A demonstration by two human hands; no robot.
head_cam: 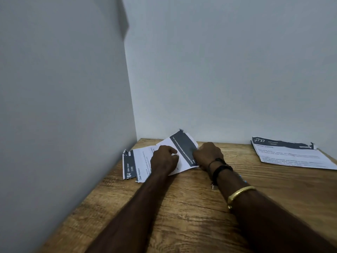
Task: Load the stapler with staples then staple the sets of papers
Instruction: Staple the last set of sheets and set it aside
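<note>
Wooden desk (182, 207) carries 3 lots of paper. At the left a sheet headed 64 (130, 167) lies flat. The left hand (164, 159), fingers curled, pinches an angled sheet (184, 145), and the right hand (207, 154), fisted, pinches its dark edge. No stapler shows; that fist may hide it. The right-hand set (291, 156) lies apart, staple unclear. Stapling looks partway done.
</note>
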